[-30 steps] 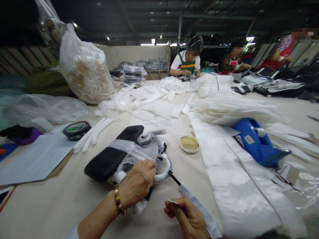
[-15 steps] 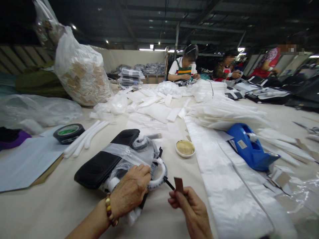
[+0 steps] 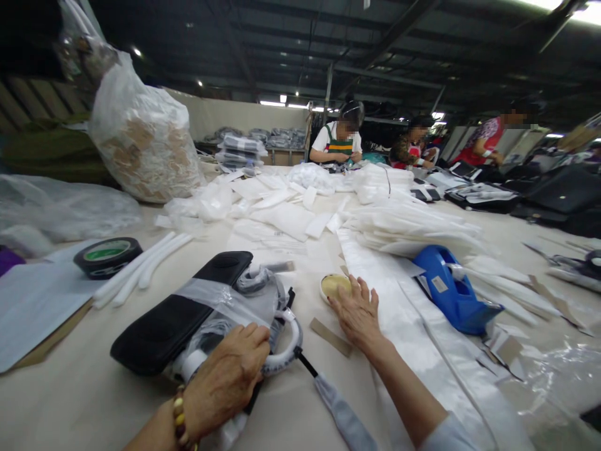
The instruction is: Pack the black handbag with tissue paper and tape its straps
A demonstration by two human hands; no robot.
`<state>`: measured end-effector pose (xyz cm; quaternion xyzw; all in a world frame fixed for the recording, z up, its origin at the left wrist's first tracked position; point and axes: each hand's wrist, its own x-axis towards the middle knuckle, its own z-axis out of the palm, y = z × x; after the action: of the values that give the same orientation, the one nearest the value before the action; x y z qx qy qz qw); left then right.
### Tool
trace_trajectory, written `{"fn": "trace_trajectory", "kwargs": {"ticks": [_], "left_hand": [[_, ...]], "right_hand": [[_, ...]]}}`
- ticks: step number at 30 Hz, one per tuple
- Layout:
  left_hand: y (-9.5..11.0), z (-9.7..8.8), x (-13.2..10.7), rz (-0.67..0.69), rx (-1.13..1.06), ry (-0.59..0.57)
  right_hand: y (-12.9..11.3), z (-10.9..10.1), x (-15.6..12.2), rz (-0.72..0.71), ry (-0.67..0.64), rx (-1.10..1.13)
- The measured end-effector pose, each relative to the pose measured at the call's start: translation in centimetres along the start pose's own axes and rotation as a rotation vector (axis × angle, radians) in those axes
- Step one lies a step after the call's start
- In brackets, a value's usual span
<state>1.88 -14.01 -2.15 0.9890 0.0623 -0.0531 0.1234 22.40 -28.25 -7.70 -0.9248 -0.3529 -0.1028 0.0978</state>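
Note:
My left hand (image 3: 230,376), with a beaded bracelet at the wrist, is closed over the plastic-wrapped side of a folded black bag (image 3: 183,313). Clear film binds the bag. A white-wrapped curved handle (image 3: 291,344) sticks out beside my fingers, and a black strap with a grey sleeve (image 3: 335,404) trails from it. What lies under my left palm is hidden. My right hand (image 3: 359,313) has its fingers spread, the tips at a small round dish (image 3: 332,287) with yellowish contents. A flat brown strip (image 3: 331,337) rests on the table just below that hand.
Left of the bag are white foam tubes (image 3: 143,269) and a black tape roll (image 3: 107,257). A blue tape dispenser (image 3: 453,291) stands on the right, beside long white sheets (image 3: 408,326). White foam pieces are heaped behind. Several people work across the table.
My right hand has let go of the brown strip, which now lies on the table, and has moved up to the round dish. My left hand stays on the bag. The view has shifted slightly.

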Motion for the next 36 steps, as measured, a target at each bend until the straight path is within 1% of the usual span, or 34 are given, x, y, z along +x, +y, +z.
{"fn": "trace_trajectory", "kwargs": {"ticks": [2,3,6,7,8,9,11,13,15,16,18,23,26,30,33,36], "left_hand": [[0.0,0.1,0.0,0.0,0.013,0.002],[0.0,0.2,0.0,0.005,0.016,0.001],[-0.1,0.4,0.0,0.02,0.016,-0.005],[-0.2,0.5,0.0,0.021,0.015,-0.007],[-0.2,0.5,0.0,0.023,0.014,-0.007],[-0.2,0.6,0.0,0.024,0.014,-0.006],[-0.3,0.6,0.0,0.033,0.014,-0.001],[-0.3,0.6,0.0,0.041,0.017,0.005],[-0.4,0.7,0.0,0.043,0.015,0.006],[-0.4,0.7,0.0,0.041,0.014,0.007],[-0.3,0.7,0.0,0.036,0.021,0.01],[-0.1,0.5,-0.1,0.049,0.061,0.008],[-0.1,0.4,-0.1,0.048,0.084,-0.001],[0.0,0.4,-0.1,0.048,0.082,0.001],[0.0,0.3,-0.1,0.05,0.085,-0.006],[0.1,0.1,-0.1,0.044,0.101,-0.008]], "right_hand": [[0.5,0.3,1.0,-0.013,-0.018,0.02],[0.8,0.2,1.1,0.006,0.012,0.054],[1.9,-0.5,0.2,0.092,0.213,0.243],[2.2,-0.8,-0.4,0.104,0.257,0.325],[2.4,-1.1,-1.2,0.107,0.272,0.399],[2.6,-1.3,-2.1,0.113,0.26,0.45],[2.4,-1.4,-3.8,0.139,0.169,0.46],[1.8,-1.1,-5.1,0.127,0.051,0.383],[1.0,-0.6,-6.0,0.063,-0.048,0.314],[0.5,-0.4,-6.1,0.037,-0.084,0.296],[-0.2,-0.1,-6.1,0.046,-0.162,0.303],[-0.7,-0.8,-4.8,0.185,-0.375,0.395],[-0.5,-1.2,-4.0,0.207,-0.42,0.404],[-0.3,-0.8,-3.4,0.208,-0.433,0.413],[-0.5,-0.3,-3.5,0.202,-0.443,0.441],[-0.8,-0.2,-4.1,0.174,-0.41,0.462]]}}
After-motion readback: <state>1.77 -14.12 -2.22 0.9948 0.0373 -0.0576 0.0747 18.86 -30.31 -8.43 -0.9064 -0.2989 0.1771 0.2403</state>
